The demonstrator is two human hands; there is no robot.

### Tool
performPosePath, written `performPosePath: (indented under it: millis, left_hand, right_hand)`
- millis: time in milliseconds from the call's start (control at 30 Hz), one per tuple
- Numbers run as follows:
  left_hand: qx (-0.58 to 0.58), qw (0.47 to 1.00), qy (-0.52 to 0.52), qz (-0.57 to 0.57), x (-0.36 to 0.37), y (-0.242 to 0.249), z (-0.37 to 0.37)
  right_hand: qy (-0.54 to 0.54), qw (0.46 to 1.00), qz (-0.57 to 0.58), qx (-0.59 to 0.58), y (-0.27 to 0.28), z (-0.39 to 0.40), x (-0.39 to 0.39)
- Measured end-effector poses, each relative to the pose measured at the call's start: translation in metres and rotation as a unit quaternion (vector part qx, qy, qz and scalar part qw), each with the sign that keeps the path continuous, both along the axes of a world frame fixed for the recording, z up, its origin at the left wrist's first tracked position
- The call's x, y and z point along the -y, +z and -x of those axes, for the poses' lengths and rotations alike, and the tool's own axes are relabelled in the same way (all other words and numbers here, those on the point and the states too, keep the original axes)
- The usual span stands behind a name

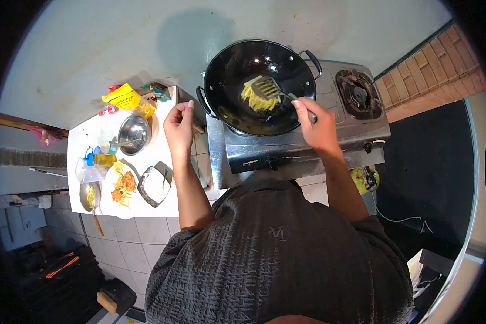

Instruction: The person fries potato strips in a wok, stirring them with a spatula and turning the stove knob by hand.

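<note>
My right hand (315, 125) is wrapped round the handle of a slotted spatula (266, 86). Its metal blade rests on a clump of pale yellow strips (259, 102) lying in the bottom of a black wok (235, 67). The wok has two loop handles and sits on the left burner of a steel gas stove (308, 148). My left hand (179, 127) hovers beside the wok's left handle (202, 101), apart from it. Its fingers are curled in and the thumb points up; nothing shows in it.
On the white table (140, 208) at left are a steel bowl (134, 132), a plate of fried food (125, 183), a square dish (153, 186), a yellow bottle (103, 160), a small pan (86, 195) and a yellow packet (123, 98). An uncovered burner (358, 94) is at right.
</note>
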State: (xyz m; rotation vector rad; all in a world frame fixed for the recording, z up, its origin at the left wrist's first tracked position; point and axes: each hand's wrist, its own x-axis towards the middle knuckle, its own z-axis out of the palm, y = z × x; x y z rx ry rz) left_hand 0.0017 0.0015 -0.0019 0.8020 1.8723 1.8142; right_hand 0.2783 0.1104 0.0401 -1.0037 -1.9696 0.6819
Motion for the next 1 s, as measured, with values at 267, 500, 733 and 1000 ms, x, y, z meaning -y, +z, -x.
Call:
performPosePath:
  millis: [267,500,733,1000]
  left_hand:
    - [-0.001,1.000,-0.009,-0.011,-0.003,-0.004,0.001]
    - [0.013,1.000,0.001,0.019,-0.001,0.001,-0.001]
    - [0.010,1.000,-0.005,0.015,0.000,-0.002,0.001]
    - [0.003,1.000,0.000,0.009,-0.002,-0.004,0.001]
  right_hand:
    - [-0.011,0.996,-0.080,-0.036,-0.005,0.009,-0.012]
    - [0.011,0.999,-0.044,0.017,0.001,0.014,-0.011]
    - [0.035,0.995,-0.085,-0.029,-0.007,0.019,-0.006]
    - [0.030,0.995,-0.093,-0.027,-0.012,0.022,-0.010]
